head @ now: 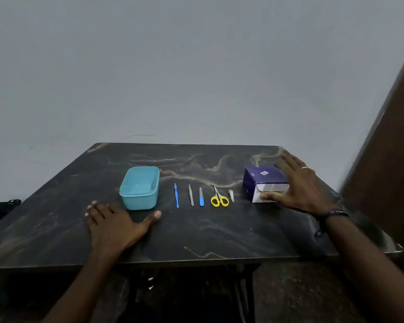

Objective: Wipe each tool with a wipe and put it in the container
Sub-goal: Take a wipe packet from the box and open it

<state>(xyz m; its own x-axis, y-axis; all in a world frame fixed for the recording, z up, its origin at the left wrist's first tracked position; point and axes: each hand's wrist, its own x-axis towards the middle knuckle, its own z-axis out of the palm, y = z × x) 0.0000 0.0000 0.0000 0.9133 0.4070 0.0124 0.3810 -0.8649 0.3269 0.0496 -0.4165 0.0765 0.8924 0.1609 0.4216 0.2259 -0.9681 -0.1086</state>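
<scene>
A light-blue plastic container (140,187) stands open on the dark marbled table (196,234). To its right several tools lie in a row: a thin blue tool (176,196), metal tweezers (191,195), a blue-handled file (201,197), yellow-handled scissors (219,198) and a small nail clipper (231,196). A purple and white wipe box (262,183) sits at the right. My right hand (303,190) is spread at the box's right side, thumb touching its front edge. My left hand (113,223) rests flat on the table just in front of the container.
A plain grey wall rises behind the table. A brown door or panel (392,159) stands at the right edge. Dark objects (0,208) lie on the floor at the far left. The table's front edge runs just below my left hand.
</scene>
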